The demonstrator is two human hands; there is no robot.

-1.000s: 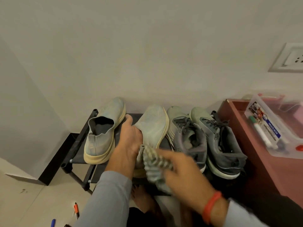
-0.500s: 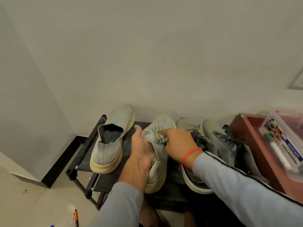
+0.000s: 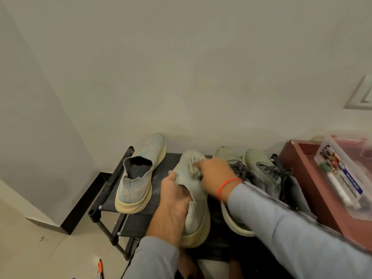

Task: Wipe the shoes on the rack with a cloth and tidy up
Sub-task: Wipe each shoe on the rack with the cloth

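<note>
The two slip-on shoes (image 3: 138, 176) and (image 3: 193, 198) are pale blue-grey with cream soles; the lace-up pair (image 3: 267, 176) is grey-green with dark laces. The cloth (image 3: 194, 168) is grey with pale stripes. The rack (image 3: 112, 188) is black, the sleeves grey, the wristband (image 3: 228, 187) orange, the table (image 3: 302, 178) reddish-brown.

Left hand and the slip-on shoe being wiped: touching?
Touching. The head view shows the left hand gripping the slip-on shoe at its collar, thumb on the upper, while the right hand rubs the cloth on its toe.
</note>
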